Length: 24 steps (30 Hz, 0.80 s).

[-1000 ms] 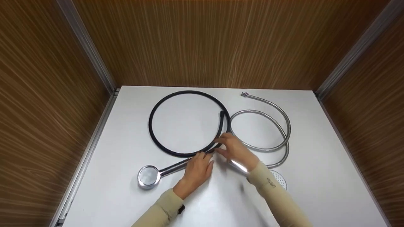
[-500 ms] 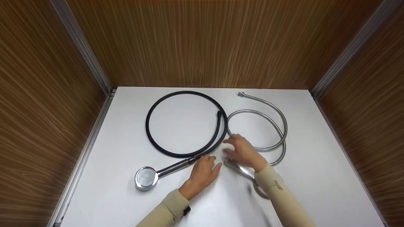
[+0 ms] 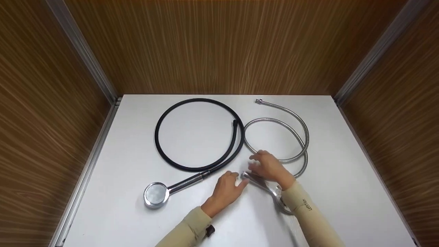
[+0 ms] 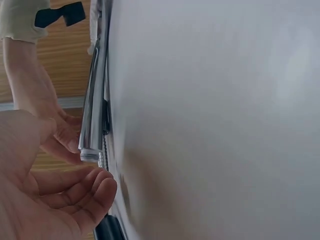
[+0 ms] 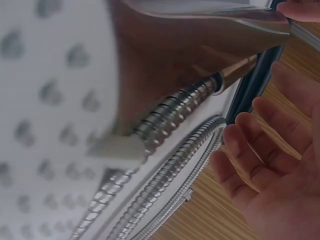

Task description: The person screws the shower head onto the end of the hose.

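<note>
On the left lies a chrome shower head (image 3: pixel 156 194), its handle (image 3: pixel 185 183) meeting the end of a coiled black hose (image 3: pixel 156 133). A second shower head (image 5: pixel 200 45) lies on the right, its handle (image 3: pixel 257 180) pointing up-left; the right sleeve hides part of its head. My left hand (image 3: pixel 226 190) hovers by the threaded end of that handle (image 4: pixel 92 100), fingers loosely bent and holding nothing. Beyond the handle is my right hand (image 3: pixel 269 166), with relaxed fingers (image 5: pixel 250 165) around no object. A silver metal hose (image 3: pixel 305 133) curls behind it.
Everything lies on a white table (image 3: pixel 113 212). Wood-grain panels (image 3: pixel 219 44) enclose its back and sides, with metal rails (image 3: pixel 82 48) at the corners. The silver hose's free end fitting (image 3: pixel 259 101) lies near the back edge.
Both hands have left the black hose and the left shower head's handle, which now lie untouched. They have moved right, to the second shower head's handle. The view has shifted slightly.
</note>
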Available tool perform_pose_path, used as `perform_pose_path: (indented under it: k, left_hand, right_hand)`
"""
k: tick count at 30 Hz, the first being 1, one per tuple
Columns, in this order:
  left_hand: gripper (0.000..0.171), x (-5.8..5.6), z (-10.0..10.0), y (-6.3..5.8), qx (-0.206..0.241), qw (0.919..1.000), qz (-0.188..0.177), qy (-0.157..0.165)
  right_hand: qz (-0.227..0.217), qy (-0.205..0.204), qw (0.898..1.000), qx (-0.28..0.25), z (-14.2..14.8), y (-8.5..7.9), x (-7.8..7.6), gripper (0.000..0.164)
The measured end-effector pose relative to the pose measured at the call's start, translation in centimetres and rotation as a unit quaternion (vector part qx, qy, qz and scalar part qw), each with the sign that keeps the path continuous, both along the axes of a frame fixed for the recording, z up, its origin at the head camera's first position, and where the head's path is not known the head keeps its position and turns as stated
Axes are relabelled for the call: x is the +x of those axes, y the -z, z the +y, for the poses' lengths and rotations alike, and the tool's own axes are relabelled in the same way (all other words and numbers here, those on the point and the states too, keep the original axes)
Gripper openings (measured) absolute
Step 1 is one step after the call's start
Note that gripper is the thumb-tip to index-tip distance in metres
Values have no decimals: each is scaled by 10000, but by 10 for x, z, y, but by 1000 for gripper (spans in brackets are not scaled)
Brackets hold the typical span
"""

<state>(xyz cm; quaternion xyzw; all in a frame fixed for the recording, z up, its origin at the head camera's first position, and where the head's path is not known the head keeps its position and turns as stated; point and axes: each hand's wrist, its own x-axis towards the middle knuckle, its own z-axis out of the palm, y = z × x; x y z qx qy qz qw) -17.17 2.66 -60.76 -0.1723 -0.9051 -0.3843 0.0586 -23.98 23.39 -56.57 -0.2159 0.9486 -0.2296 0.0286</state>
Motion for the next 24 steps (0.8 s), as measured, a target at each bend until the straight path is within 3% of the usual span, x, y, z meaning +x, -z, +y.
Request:
perform_pose_path:
  k: [5, 12, 14, 16, 20, 22, 24]
  left_hand:
    - [38, -2, 8, 3, 592, 9974, -351, -189]
    - [30, -7, 18, 7, 961, 9918, -630, -551]
    - [28, -10, 20, 6, 1127, 9872, -917, -657]
    - [29, -13, 22, 5, 1480, 9772, -1340, -725]
    - [29, -16, 26, 4, 2205, 9452, -2214, -949]
    - [29, -17, 28, 4, 2402, 9347, -2389, -1074]
    - [28, -18, 30, 5, 2488, 9299, -2433, -1189]
  right_hand:
    - [-115, 42, 9999, 57, 4, 4, 1, 33]
    - [-283, 38, 9996, -64, 9, 7, 4, 29]
    - [-230, -15, 9997, -90, 10, 8, 5, 27]
    - [-176, -50, 9998, -98, 11, 8, 5, 26]
    - [-73, -127, 9999, -48, 11, 9, 5, 23]
    - [-134, -126, 9998, -22, 11, 9, 5, 21]
    - [-205, -134, 9997, 28, 12, 10, 4, 20]
